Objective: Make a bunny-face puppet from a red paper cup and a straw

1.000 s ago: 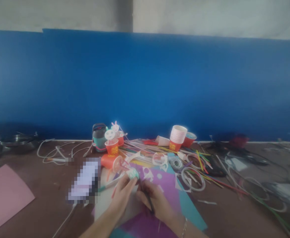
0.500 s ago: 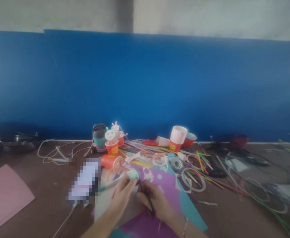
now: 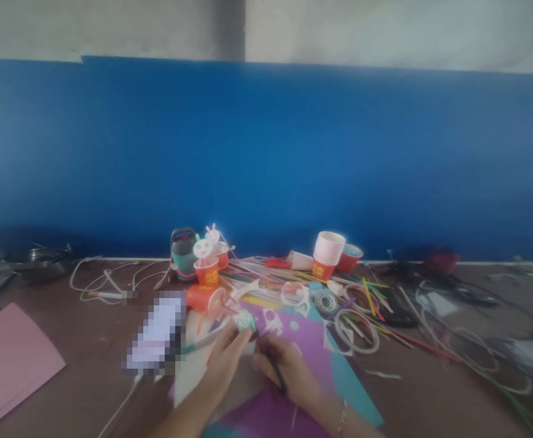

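My left hand (image 3: 228,350) is closed on a small white paper piece (image 3: 244,321) with green drawn shapes. In my right hand (image 3: 285,365) is a pair of dark-handled scissors (image 3: 273,365), its blades pointing up beside the paper; whether they touch it I cannot tell. Under both hands lie purple (image 3: 310,347) and teal sheets (image 3: 355,389) of paper, with a pale sheet at the left. A red paper cup (image 3: 205,299) lies on its side just beyond my left hand. Behind it stands another red cup (image 3: 206,271) with a paper rabbit face (image 3: 202,248) above it.
A stack of paper cups (image 3: 328,252) stands at the back right. Several coloured pipe cleaners (image 3: 266,274), a tape roll (image 3: 325,301) and a clear ring (image 3: 356,330) lie ahead. A blurred-out phone (image 3: 157,331) and pink sheets (image 3: 15,365) are at the left.
The whole view has shifted very slightly. Both hands keep nearly the same place and hold, with the paper and scissors still in them.
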Motion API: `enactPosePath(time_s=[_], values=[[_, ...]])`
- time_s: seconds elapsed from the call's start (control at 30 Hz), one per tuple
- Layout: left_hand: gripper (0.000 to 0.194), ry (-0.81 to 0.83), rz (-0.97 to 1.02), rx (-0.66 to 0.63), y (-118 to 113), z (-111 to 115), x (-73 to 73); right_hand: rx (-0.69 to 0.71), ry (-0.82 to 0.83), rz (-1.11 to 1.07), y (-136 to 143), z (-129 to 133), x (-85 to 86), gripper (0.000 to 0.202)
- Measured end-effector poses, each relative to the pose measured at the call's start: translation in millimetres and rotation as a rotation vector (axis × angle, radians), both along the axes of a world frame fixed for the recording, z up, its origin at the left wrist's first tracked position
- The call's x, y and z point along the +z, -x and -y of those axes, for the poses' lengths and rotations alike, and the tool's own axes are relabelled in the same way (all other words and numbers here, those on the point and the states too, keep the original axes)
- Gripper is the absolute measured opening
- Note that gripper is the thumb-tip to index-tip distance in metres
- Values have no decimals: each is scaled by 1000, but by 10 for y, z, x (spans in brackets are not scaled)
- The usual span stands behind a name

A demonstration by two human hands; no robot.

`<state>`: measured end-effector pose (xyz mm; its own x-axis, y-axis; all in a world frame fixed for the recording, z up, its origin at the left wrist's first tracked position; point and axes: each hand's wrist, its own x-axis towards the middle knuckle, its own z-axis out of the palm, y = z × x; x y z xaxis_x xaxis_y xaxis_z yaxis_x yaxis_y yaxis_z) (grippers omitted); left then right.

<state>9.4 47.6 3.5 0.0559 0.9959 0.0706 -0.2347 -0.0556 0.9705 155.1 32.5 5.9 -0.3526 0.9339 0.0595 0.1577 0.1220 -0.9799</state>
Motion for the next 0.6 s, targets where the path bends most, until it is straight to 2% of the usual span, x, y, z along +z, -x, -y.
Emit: enactPosePath(time_s=[0.2, 0.6], values=[[22, 43, 25, -56, -3, -10, -28, -8, -9, 11, -8, -2, -27, 40], [17, 34, 0, -8, 8, 3, 41, -11, -13, -2, -16, -17, -56, 37]])
